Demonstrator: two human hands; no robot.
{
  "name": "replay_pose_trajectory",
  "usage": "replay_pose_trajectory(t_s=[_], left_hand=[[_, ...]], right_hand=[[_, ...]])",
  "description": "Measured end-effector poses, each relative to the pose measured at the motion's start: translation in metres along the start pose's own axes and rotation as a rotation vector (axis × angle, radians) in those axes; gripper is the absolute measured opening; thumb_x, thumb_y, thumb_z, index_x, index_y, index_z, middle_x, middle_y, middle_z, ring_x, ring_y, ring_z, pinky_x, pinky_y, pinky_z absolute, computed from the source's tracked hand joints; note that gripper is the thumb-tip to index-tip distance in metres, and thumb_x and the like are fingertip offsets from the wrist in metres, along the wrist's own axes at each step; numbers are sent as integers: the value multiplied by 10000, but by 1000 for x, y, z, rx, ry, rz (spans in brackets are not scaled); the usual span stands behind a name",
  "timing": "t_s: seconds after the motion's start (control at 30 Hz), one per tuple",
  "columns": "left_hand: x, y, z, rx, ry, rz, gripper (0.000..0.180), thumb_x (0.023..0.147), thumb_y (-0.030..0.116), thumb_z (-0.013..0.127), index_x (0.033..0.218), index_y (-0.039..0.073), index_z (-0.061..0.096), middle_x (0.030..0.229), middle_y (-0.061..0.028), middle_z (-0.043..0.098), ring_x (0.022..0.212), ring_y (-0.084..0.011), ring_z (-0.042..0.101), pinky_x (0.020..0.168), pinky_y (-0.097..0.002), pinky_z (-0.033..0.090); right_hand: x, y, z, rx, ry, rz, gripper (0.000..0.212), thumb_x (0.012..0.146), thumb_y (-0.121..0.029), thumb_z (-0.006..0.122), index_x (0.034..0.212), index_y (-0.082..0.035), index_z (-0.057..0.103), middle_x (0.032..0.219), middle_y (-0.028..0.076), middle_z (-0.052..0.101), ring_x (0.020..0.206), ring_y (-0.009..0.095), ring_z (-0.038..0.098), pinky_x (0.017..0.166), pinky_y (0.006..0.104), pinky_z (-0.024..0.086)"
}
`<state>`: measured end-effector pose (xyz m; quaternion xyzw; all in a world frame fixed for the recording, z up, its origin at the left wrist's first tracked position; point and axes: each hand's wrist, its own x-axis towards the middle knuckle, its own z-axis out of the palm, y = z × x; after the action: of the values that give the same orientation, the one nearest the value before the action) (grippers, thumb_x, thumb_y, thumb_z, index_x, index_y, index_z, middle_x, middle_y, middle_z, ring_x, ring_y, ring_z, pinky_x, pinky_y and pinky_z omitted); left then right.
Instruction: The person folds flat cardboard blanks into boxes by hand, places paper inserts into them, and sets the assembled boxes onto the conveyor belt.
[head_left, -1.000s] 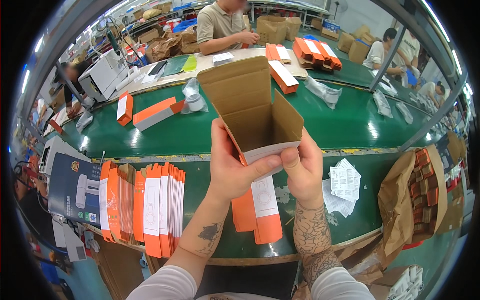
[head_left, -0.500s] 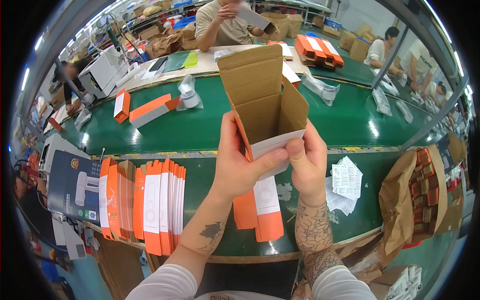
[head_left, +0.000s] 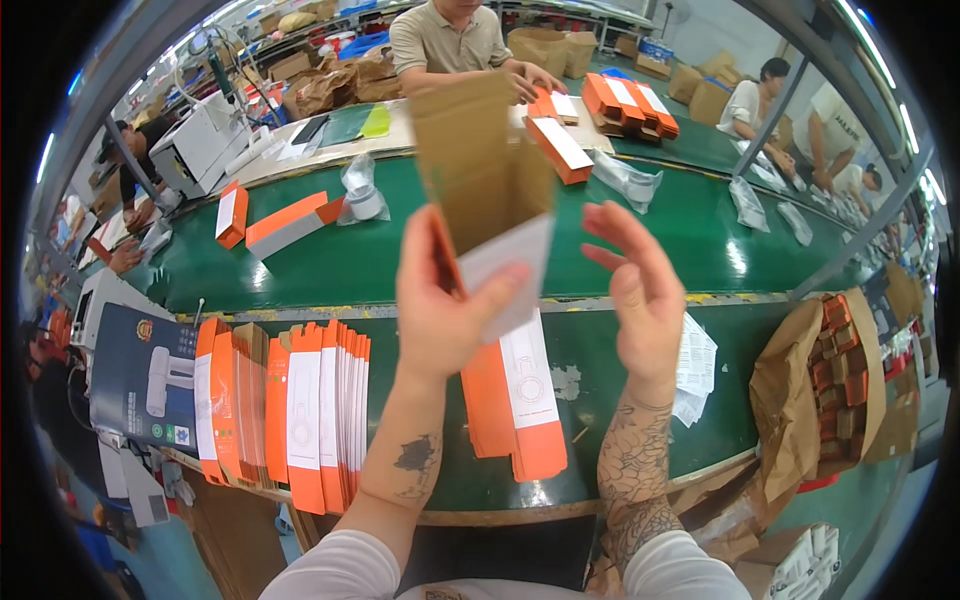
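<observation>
My left hand [head_left: 440, 300] grips a small cardboard box [head_left: 505, 260], white and orange outside and brown inside. Its top is open and the long flap stands up, slightly blurred by motion. To the right of the box, my right hand [head_left: 640, 290] is apart from it with fingers spread and nothing in them. Below the hands, a few flattened orange and white cartons [head_left: 528, 395] lie on the green table. Printed paper sheets [head_left: 695, 365] lie beside my right wrist, partly hidden by it.
Flat cartons stand in a row [head_left: 320, 410] at the left, by a dark blue box [head_left: 145, 375]. A paper sack of folded cartons [head_left: 800, 390] is at the right. Beyond runs a green conveyor [head_left: 420, 260] with orange boxes [head_left: 295, 226] and bagged parts [head_left: 362, 190]. A co-worker [head_left: 450, 45] sits opposite.
My right hand has let go of the box and opened away to the right. The left hand has moved the box slightly left. The co-worker's hands have come down to an orange box.
</observation>
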<state>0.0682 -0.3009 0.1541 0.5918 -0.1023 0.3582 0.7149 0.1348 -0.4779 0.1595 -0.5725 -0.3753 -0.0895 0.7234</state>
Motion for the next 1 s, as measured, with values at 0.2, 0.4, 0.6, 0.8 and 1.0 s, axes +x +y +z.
replay_pose_trajectory(t_s=[0.2, 0.4, 0.6, 0.8, 1.0], left_hand=[[17, 11, -33, -45, 388, 107, 478, 887, 93, 700, 1284, 8, 448, 1165, -83, 581, 1055, -148, 580, 930, -300, 462], [21, 17, -35, -92, 410, 113, 483, 890, 90, 690, 1287, -8, 433, 1165, -89, 579, 1063, -143, 576, 925, -307, 466], [15, 19, -35, -98, 243, 0, 485, 862, 87, 718, 1249, -14, 444, 1118, -98, 601, 983, -152, 614, 854, -298, 513], [11, 7, -39, 137, -46, -93, 640, 789, 160, 802, 1291, -22, 449, 1148, -101, 621, 1012, -167, 623, 861, -314, 513], [2, 4, -43, 726, -486, 19, 668, 718, 265, 795, 1260, 6, 504, 1155, -195, 596, 1116, -376, 548, 978, -426, 442]], right_hand=[[-32, 2, -76, -464, 316, 287, 401, 936, -157, 650, 1288, 25, 584, 1272, 122, 620, 1158, 187, 578, 985, 312, 446], [-118, 38, -158, -1351, 292, 357, 439, 876, -220, 678, 1228, 35, 612, 1335, 225, 562, 1257, 374, 521, 1046, 414, 412], [-149, 56, -163, -1387, 296, 432, 348, 871, -263, 689, 1153, -58, 686, 1343, 123, 586, 1291, 314, 504, 1073, 613, 298], [-143, 60, -163, -1378, 350, 412, 221, 863, -249, 689, 1020, -105, 748, 1247, 50, 659, 1251, 263, 547, 1027, 675, 290], [-137, 57, -160, -1409, 421, 271, 155, 842, -192, 710, 932, -73, 752, 1206, 85, 670, 1151, 285, 574, 986, 500, 397]])
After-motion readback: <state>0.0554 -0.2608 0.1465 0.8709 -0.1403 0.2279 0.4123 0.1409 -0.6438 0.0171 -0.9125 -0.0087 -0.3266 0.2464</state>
